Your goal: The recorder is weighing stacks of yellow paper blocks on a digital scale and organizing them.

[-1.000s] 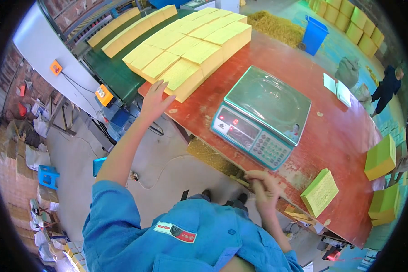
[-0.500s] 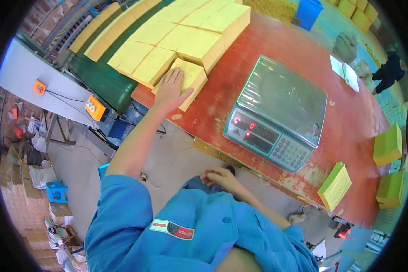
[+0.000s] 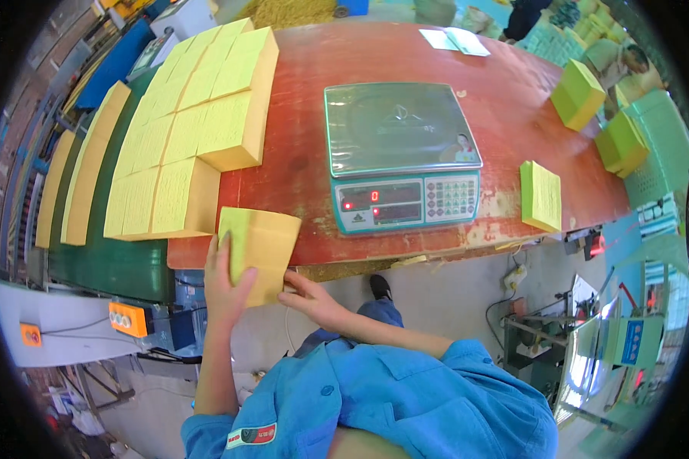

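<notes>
A thick yellow paper stack (image 3: 264,249) is tilted at the table's near edge, between my two hands. My left hand (image 3: 226,283) grips its left side, thumb across the near face and fingers along the outer side. At its lower right edge is my right hand (image 3: 314,298), the fingers curled against the paper and partly hidden behind it. Just beyond, a block of several similar yellow stacks (image 3: 184,130) sits in tight rows on the left. To the right stands a digital scale (image 3: 402,153) with a bare metal pan and lit red digits.
The red table (image 3: 298,99) carries a single yellow stack (image 3: 541,195) on the right and two more near its far right corner. White papers (image 3: 455,40) lie at the back. A green conveyor belt (image 3: 107,268) runs along the left. Another person (image 3: 616,65) is at the far right.
My left hand has drawn the corner paper stack off the group toward me and tipped it. My right hand has risen from my lap to it. The view has turned left.
</notes>
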Tool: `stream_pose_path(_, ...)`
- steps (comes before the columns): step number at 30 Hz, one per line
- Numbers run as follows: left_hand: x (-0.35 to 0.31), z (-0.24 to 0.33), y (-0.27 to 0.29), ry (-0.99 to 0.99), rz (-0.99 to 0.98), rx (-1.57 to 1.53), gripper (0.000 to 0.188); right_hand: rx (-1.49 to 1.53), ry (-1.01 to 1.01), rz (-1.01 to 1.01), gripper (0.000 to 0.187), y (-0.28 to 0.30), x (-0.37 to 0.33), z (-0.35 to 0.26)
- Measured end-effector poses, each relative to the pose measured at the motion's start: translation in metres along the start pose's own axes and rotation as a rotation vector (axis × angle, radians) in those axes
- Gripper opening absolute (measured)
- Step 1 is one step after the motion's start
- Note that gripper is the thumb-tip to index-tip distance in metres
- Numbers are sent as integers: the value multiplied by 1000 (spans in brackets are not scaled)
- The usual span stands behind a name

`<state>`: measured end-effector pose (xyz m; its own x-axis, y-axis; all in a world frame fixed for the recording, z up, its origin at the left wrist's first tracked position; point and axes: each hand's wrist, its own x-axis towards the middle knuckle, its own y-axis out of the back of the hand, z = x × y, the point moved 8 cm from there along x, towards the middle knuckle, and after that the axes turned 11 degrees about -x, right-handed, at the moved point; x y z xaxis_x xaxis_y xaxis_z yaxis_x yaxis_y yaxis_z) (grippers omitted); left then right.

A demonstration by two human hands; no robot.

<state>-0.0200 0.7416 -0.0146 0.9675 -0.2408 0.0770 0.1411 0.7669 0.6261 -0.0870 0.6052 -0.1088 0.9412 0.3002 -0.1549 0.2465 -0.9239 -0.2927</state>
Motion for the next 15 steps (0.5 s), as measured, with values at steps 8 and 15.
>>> stream_pose_path(8,34,76,-53,348,-136,-1636,68,-1044,759,545,75,30,-55,-191)
stream_pose_path(15,138,212,-187,275,-635,-2019,74,-1450,770,870,71,170,-66,-303)
